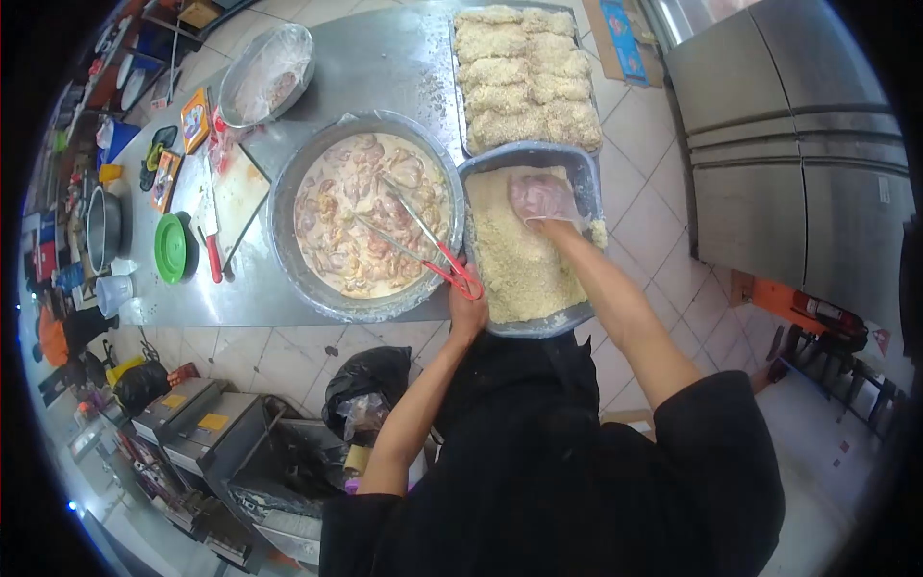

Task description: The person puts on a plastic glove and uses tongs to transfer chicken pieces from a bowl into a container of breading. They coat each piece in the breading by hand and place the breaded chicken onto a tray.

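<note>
My left hand [468, 310] is closed around the red-handled tongs [450, 269], beside the rim of a large round basin [286, 255]. The tongs' metal arms stand apart, reaching over raw chicken pieces [336, 197] in a pale, milky liquid. To the right, my right hand [543, 198], covered by a clear plastic glove, lies spread on the pale crumb coating [514, 274] in a grey-blue tub [594, 197]. Its fingers are blurred through the plastic, and anything beneath the palm is hidden.
A tray of crumbed pieces [524, 77] sits beyond the tub. Leftward on the metal table [361, 62] are a plastic-lined bowl [267, 77], a cutting board [240, 197], a red-handled knife [212, 240] and a green plate [171, 248]. A black bag [370, 380] stands below.
</note>
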### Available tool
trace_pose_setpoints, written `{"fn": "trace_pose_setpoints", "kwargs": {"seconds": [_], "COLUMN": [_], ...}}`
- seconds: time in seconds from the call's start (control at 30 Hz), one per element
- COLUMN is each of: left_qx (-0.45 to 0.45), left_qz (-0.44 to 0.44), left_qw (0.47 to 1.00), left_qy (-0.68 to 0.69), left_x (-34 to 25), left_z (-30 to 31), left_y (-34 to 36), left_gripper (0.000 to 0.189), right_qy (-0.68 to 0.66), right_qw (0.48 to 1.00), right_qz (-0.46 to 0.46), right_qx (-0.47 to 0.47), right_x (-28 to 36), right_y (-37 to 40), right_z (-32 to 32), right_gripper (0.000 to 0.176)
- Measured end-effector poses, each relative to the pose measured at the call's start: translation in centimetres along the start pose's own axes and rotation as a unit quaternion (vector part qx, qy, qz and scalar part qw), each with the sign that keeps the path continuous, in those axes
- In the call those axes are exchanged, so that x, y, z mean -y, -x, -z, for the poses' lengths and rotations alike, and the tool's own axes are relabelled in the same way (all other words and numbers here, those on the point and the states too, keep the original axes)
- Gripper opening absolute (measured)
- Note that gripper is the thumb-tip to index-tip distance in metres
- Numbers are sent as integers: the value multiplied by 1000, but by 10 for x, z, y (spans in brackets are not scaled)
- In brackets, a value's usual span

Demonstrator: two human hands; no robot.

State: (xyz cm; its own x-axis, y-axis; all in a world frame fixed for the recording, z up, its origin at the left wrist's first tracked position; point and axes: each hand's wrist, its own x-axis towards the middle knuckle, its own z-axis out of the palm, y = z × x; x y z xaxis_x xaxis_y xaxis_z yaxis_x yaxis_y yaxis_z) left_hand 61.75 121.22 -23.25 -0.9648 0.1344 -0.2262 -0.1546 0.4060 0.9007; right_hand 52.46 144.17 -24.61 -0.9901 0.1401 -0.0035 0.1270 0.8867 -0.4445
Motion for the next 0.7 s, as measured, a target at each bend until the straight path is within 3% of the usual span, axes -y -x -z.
{"fn": "trace_pose_setpoints", "kwargs": {"seconds": [0.07, 0.13, 0.2, 0.27, 0.3, 0.37, 0.5, 0.57, 0.6, 0.67, 0.7], "left_qx": [-17, -34, 14, -2, -16, -8, -12, -12, -13, -8, -6], "left_qz": [-7, -9, 10, -4, -16, -15, -26, -38, -49, -44, -36], "left_qw": [1000, 999, 1000, 1000, 999, 1000, 999, 999, 999, 999, 999], "left_qy": [12, 27, 18, 24, 25, 26, 21, 19, 17, 16, 15], "left_x": [0, 7, 21, 10, 4, -2, 2, 13, 18, 20, 20], "left_z": [-2, -5, -6, -4, -2, 1, -2, -6, -7, -8, -8], "left_y": [-1, -2, -3, 0, 0, -2, -3, -4, -5, -6, -6], "left_gripper": [46, 47, 45, 44, 44, 44, 43, 43, 44, 44, 44], "right_qy": [-39, -61, -84, -66, -63, -156, -131, -10, -10, -16, -43], "right_qw": [979, 971, 958, 934, 935, 951, 946, 985, 985, 997, 999], "right_qz": [-180, -191, -208, -81, -80, -147, -189, -135, -136, 20, 21], "right_qx": [83, 130, 179, 342, 339, 225, 227, 110, 109, 73, 20], "right_x": [6, 7, -3, -18, -14, 9, 52, 54, 51, 44, 44], "right_y": [2, 12, 19, 20, 24, 32, 26, 34, 41, 58, 68], "right_z": [9, 30, 42, 44, 49, 71, 111, 91, 81, 63, 64], "right_gripper": [60, 59, 61, 65, 65, 69, 70, 65, 65, 57, 55]}}
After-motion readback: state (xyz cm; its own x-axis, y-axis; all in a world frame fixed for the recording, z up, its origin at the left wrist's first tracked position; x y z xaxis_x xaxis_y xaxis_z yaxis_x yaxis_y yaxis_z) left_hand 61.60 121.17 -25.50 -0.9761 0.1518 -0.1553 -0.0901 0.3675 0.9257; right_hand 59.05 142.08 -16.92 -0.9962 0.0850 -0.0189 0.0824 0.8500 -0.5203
